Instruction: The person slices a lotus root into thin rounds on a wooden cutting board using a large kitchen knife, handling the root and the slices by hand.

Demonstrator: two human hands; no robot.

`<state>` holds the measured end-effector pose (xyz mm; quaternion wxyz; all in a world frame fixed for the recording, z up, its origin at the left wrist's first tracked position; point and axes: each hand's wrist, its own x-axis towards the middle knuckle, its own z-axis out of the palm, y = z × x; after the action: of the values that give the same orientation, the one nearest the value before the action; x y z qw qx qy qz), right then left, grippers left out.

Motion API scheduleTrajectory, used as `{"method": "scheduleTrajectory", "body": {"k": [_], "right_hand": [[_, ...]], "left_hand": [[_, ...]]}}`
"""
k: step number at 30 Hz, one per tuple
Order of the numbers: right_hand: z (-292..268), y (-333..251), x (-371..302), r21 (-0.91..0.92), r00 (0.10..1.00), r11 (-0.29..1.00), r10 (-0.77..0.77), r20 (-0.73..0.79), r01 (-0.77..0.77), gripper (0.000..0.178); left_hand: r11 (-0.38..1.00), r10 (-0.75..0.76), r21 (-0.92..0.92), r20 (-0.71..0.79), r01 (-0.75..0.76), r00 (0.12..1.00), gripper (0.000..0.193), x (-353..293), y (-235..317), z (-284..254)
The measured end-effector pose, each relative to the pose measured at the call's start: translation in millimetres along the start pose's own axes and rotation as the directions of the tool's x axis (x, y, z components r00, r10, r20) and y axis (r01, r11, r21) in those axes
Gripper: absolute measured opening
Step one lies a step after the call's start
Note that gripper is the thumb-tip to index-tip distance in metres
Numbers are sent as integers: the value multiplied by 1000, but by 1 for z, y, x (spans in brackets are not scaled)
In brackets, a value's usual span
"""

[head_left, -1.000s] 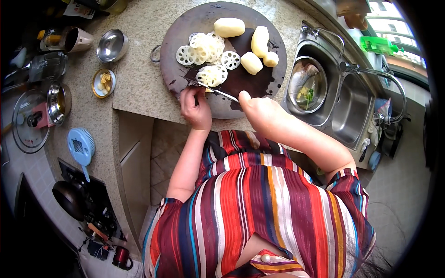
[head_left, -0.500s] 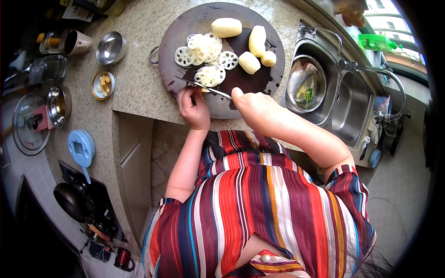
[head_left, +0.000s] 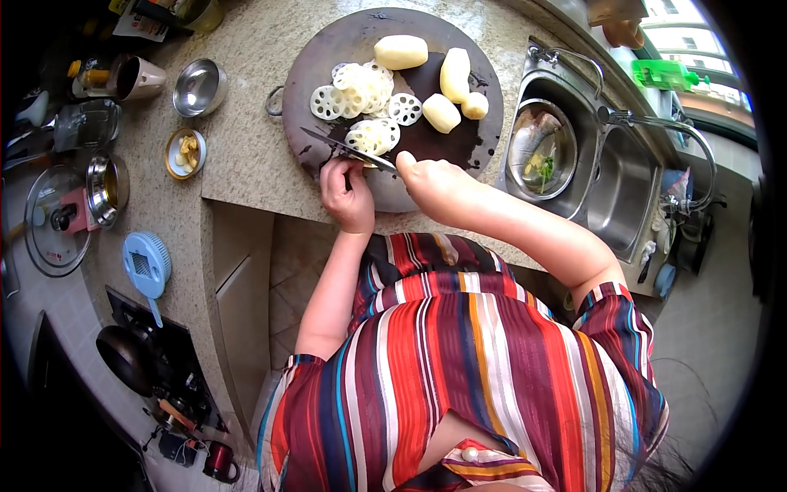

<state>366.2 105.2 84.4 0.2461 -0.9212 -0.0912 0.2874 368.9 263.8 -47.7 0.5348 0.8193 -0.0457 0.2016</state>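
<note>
My right hand (head_left: 434,187) is closed round the handle of a kitchen knife (head_left: 334,146). Its long blade points to the far left over the near part of the round dark cutting board (head_left: 332,41). At the board's near edge, my left hand (head_left: 348,197) has its fingers curled on a lotus root piece, mostly hidden, with a pale edge showing beside the blade. Just beyond the blade lies a small pile of cut lotus root slices (head_left: 373,136). A larger heap of slices (head_left: 361,86) sits farther back. Several peeled, whole lotus root sections (head_left: 401,52) lie at the back and right.
To the right is a double sink (head_left: 615,189) with a metal bowl (head_left: 566,168) holding a fish and greens. Left of the board stand an empty steel bowl (head_left: 199,87) and a small dish of ginger-like pieces (head_left: 186,153). A light blue grater-like tool (head_left: 147,264) lies at the left.
My right hand has shifted slightly left and away, and the knife's tip has moved the same way. The blade's face now looks darker. My left hand keeps nearly the same place.
</note>
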Motion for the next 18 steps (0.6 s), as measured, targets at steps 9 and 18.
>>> {"method": "scheduleTrajectory", "body": {"k": [9,18], "right_hand": [[36,7,37,-32,987,998,-53,-154,49,22],[34,22,27,68,959,988,-114,-259,136,24]], "left_hand": [[999,5,31,14,-6,1000,10,3,4,0],[1000,0,14,126,-2,992,14,7,7,-7]]}}
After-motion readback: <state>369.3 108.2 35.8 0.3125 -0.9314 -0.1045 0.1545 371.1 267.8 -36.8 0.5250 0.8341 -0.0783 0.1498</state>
